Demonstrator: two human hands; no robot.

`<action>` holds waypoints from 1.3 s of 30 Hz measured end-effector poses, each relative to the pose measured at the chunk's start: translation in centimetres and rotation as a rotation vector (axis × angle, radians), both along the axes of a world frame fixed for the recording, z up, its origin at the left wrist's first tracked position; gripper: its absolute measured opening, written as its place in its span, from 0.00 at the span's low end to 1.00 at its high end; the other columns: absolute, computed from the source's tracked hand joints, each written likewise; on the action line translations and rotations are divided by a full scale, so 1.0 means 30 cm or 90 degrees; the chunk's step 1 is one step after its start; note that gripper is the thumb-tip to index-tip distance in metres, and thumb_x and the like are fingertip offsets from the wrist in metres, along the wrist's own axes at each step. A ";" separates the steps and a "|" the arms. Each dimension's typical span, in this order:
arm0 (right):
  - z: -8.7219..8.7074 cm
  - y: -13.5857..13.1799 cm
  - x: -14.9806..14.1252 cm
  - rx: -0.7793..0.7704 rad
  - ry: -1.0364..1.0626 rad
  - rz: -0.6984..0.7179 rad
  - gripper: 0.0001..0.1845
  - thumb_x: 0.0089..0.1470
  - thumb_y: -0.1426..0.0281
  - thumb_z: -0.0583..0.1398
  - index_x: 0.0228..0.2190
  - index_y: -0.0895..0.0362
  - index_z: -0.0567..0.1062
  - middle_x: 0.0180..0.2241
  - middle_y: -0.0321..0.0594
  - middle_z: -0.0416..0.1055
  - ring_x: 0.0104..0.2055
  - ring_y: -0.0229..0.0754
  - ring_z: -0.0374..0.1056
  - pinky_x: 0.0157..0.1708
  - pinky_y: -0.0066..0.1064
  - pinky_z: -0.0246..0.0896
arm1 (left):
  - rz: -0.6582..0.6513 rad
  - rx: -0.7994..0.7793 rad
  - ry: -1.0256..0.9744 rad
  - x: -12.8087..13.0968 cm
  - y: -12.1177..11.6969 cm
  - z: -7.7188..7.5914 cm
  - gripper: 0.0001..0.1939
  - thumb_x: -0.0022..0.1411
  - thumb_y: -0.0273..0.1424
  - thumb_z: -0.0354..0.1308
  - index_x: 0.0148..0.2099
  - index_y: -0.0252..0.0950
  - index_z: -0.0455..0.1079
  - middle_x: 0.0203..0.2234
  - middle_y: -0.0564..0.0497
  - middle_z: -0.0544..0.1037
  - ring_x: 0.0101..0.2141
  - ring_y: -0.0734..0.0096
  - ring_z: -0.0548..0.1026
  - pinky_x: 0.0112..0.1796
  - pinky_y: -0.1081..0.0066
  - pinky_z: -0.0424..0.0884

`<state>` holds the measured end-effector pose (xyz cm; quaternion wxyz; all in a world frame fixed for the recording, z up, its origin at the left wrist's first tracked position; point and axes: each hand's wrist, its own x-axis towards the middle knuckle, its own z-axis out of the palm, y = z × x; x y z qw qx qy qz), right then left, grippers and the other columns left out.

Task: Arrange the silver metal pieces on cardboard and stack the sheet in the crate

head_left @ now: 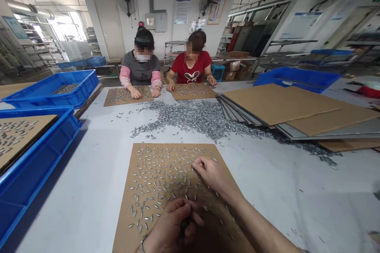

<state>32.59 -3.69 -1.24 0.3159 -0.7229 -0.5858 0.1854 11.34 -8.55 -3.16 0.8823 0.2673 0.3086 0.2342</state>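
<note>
A brown cardboard sheet (pixel 126 205) lies on the white table in front of me, scattered with small, spindle-shaped silvery metal pieces (pixel 151 184). My right hand (pixel 210 174) is over the sheet's right half, thumb and forefinger pinched at a small metal piece. Closer to me, my left hand (pixel 175 221) is closed over the lower part of the sheet, its fingers curled. Something dark shows between those fingers, but shadow hides what it is. Beyond the sheet spreads a large heap of the same metal pieces (pixel 192 116).
Blue trays (pixel 38 158) stand at the left, one holding a loaded cardboard sheet (pixel 44 120). Stacked cardboard sheets (pixel 276 102) and a blue tray (pixel 308 77) are at the right. Across the table, two people (pixel 142 65) work over cardboard sheets (pixel 194 91) of pieces.
</note>
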 end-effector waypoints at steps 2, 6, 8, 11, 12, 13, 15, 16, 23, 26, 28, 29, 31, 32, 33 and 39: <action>-0.027 0.037 -0.009 -0.013 -0.047 -0.014 0.14 0.56 0.60 0.54 0.23 0.52 0.68 0.24 0.38 0.72 0.29 0.43 0.67 0.32 0.31 0.54 | 0.010 0.024 0.007 0.000 0.001 0.001 0.26 0.51 0.50 0.71 0.39 0.35 0.69 0.25 0.51 0.79 0.14 0.84 0.58 0.16 0.75 0.45; -0.076 0.069 -0.015 -0.086 -0.087 -0.037 0.15 0.58 0.61 0.55 0.22 0.52 0.66 0.22 0.37 0.71 0.27 0.42 0.65 0.30 0.31 0.50 | 0.007 0.046 0.022 0.004 -0.006 0.002 0.30 0.52 0.56 0.68 0.39 0.35 0.69 0.25 0.52 0.79 0.14 0.82 0.59 0.15 0.74 0.45; -0.086 0.069 -0.018 -0.102 -0.095 -0.040 0.16 0.59 0.61 0.55 0.21 0.52 0.66 0.22 0.37 0.71 0.27 0.42 0.65 0.30 0.30 0.50 | 0.003 0.046 0.024 0.007 -0.012 0.000 0.33 0.50 0.59 0.68 0.40 0.34 0.70 0.23 0.53 0.77 0.13 0.82 0.58 0.16 0.74 0.46; -0.090 0.064 -0.022 -0.110 -0.116 -0.045 0.17 0.60 0.62 0.55 0.21 0.53 0.66 0.23 0.38 0.71 0.27 0.42 0.65 0.31 0.30 0.50 | 0.005 0.046 0.047 0.010 -0.017 -0.002 0.37 0.45 0.62 0.69 0.40 0.33 0.73 0.18 0.58 0.70 0.14 0.82 0.57 0.17 0.74 0.46; -0.091 0.062 -0.023 -0.114 -0.125 -0.047 0.17 0.61 0.63 0.55 0.21 0.53 0.66 0.23 0.38 0.72 0.28 0.42 0.65 0.31 0.30 0.50 | 0.010 0.045 0.059 0.010 -0.018 -0.001 0.38 0.43 0.62 0.70 0.40 0.32 0.73 0.17 0.60 0.68 0.14 0.82 0.57 0.18 0.74 0.46; -0.092 0.062 -0.024 -0.116 -0.134 -0.048 0.16 0.61 0.63 0.55 0.22 0.53 0.67 0.24 0.38 0.72 0.28 0.41 0.65 0.31 0.30 0.50 | 0.015 0.040 0.070 0.010 -0.017 0.000 0.38 0.42 0.61 0.71 0.39 0.32 0.74 0.17 0.61 0.66 0.15 0.82 0.56 0.18 0.74 0.45; -0.096 0.064 -0.025 -0.118 -0.151 -0.049 0.15 0.61 0.65 0.55 0.22 0.53 0.68 0.25 0.39 0.73 0.28 0.41 0.66 0.31 0.30 0.50 | 0.027 0.025 0.078 0.011 -0.016 0.003 0.38 0.39 0.60 0.73 0.39 0.32 0.75 0.17 0.61 0.64 0.16 0.83 0.56 0.18 0.74 0.44; -0.097 0.067 -0.025 -0.117 -0.158 -0.050 0.15 0.61 0.65 0.55 0.23 0.53 0.68 0.26 0.39 0.73 0.29 0.41 0.66 0.31 0.30 0.50 | 0.034 0.018 0.079 0.011 -0.015 0.004 0.38 0.39 0.59 0.73 0.39 0.32 0.76 0.18 0.61 0.64 0.16 0.83 0.56 0.19 0.74 0.44; -0.030 0.026 -0.017 -0.045 -0.129 -0.072 0.15 0.59 0.61 0.57 0.22 0.52 0.66 0.25 0.37 0.71 0.31 0.44 0.67 0.32 0.32 0.55 | 0.107 -0.021 0.072 0.011 -0.013 0.006 0.28 0.42 0.43 0.73 0.43 0.30 0.78 0.21 0.56 0.71 0.19 0.79 0.64 0.21 0.74 0.51; 0.041 -0.078 -0.032 0.009 -0.048 -0.082 0.17 0.59 0.56 0.57 0.22 0.51 0.68 0.24 0.36 0.71 0.29 0.43 0.67 0.30 0.31 0.58 | 0.120 -0.021 0.037 0.012 -0.010 0.000 0.28 0.41 0.38 0.76 0.44 0.32 0.77 0.25 0.52 0.76 0.22 0.79 0.67 0.24 0.75 0.54; 0.073 -0.166 -0.060 0.016 0.009 -0.036 0.18 0.59 0.55 0.57 0.24 0.51 0.72 0.24 0.36 0.72 0.27 0.42 0.67 0.28 0.31 0.60 | 0.134 -0.002 0.002 0.013 -0.009 -0.002 0.26 0.40 0.38 0.78 0.39 0.34 0.74 0.24 0.52 0.77 0.23 0.78 0.68 0.26 0.76 0.56; 0.080 -0.210 -0.079 0.015 0.031 0.009 0.18 0.60 0.55 0.57 0.25 0.51 0.74 0.25 0.36 0.73 0.28 0.42 0.69 0.28 0.31 0.62 | 0.139 0.017 -0.013 0.014 -0.009 -0.002 0.25 0.40 0.39 0.79 0.36 0.34 0.73 0.23 0.54 0.76 0.23 0.79 0.67 0.26 0.76 0.56; 0.069 -0.287 -0.121 0.015 0.067 0.097 0.16 0.62 0.55 0.58 0.30 0.49 0.79 0.30 0.37 0.77 0.31 0.43 0.73 0.31 0.31 0.67 | 0.133 0.046 -0.032 0.014 -0.010 0.001 0.25 0.42 0.41 0.80 0.33 0.35 0.70 0.20 0.57 0.72 0.21 0.80 0.65 0.26 0.76 0.54; 0.053 -0.317 -0.140 0.025 0.079 0.118 0.15 0.62 0.55 0.58 0.33 0.49 0.80 0.32 0.38 0.79 0.34 0.43 0.75 0.33 0.31 0.69 | 0.132 0.049 -0.041 0.014 -0.011 0.004 0.25 0.43 0.42 0.80 0.32 0.35 0.69 0.20 0.57 0.71 0.21 0.80 0.64 0.26 0.76 0.55; 0.033 -0.343 -0.158 0.040 0.089 0.125 0.14 0.63 0.55 0.58 0.35 0.48 0.81 0.35 0.38 0.80 0.36 0.44 0.76 0.35 0.31 0.71 | 0.135 0.043 -0.052 0.015 -0.012 0.006 0.26 0.43 0.43 0.80 0.33 0.35 0.70 0.21 0.57 0.72 0.22 0.80 0.66 0.27 0.76 0.56; -0.022 -0.354 -0.149 0.078 0.109 0.072 0.15 0.64 0.54 0.58 0.37 0.48 0.80 0.34 0.37 0.80 0.36 0.43 0.77 0.36 0.30 0.72 | 0.160 0.023 -0.024 0.019 -0.016 -0.010 0.25 0.44 0.44 0.80 0.32 0.33 0.72 0.21 0.55 0.73 0.23 0.80 0.67 0.27 0.77 0.60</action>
